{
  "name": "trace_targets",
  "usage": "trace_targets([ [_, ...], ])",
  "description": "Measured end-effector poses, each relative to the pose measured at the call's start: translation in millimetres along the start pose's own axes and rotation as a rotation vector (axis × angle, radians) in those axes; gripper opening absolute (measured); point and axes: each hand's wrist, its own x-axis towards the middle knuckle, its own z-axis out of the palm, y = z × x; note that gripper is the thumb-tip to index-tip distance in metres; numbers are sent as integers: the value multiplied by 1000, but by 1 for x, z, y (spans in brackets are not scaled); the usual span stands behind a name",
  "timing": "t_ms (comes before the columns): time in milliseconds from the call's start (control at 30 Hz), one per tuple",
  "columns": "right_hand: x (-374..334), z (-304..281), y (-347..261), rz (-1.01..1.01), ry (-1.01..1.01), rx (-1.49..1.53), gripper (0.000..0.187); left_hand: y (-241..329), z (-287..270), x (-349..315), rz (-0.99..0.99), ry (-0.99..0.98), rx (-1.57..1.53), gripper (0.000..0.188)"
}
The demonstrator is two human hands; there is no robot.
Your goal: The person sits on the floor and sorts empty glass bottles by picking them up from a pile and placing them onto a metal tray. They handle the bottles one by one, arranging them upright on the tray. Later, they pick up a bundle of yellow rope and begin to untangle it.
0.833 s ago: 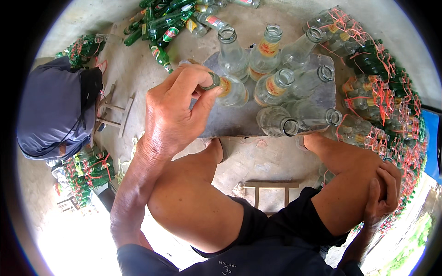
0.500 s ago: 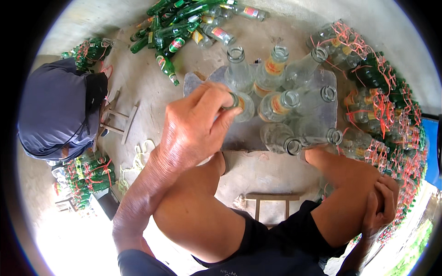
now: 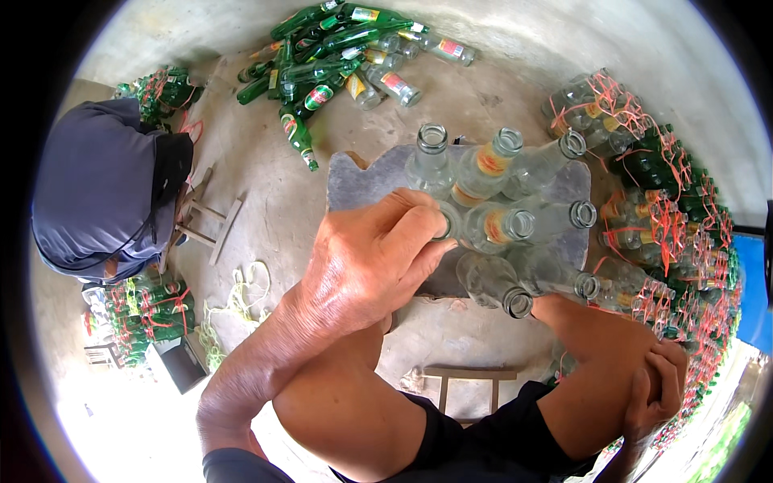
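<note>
Indoors, in the head view, pinching a clear glass bottle (image 3: 456, 221) by its mouth with the left hand (image 3: 370, 251), in a closed thumb-and-finger grip, over the gray table (image 3: 360, 183) beside seven other clear bottles (image 3: 483, 228); resting the right hand (image 3: 662, 385), loosely curled, on the right knee (image 3: 624, 348).

Free room over left tabletop (image 3: 364, 185), glass bottles (image 3: 481, 227) blocking right

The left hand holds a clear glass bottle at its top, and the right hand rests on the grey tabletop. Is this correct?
Not quite: the head view shows the right hand resting on the bare right knee, not the grey tabletop.
</note>
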Motion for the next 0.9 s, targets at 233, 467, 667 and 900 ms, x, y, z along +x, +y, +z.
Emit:
trace_targets([
  [233, 2, -1, -1, 24, -17, -24, 27, -9, 4, -2, 42, 29, 20, 33],
  [467, 8, -2, -3, 7, -69, -23, 23, -23, 5, -5, 96, 18, -10, 41],
  [667, 6, 1, 1, 12, -54, -91, 24, -48, -5, -14, 85, 91, -95, 29],
  [900, 27, 12, 3, -85, 29, -95, 23, -150, 18, -5, -550, 191, -216, 10],
])
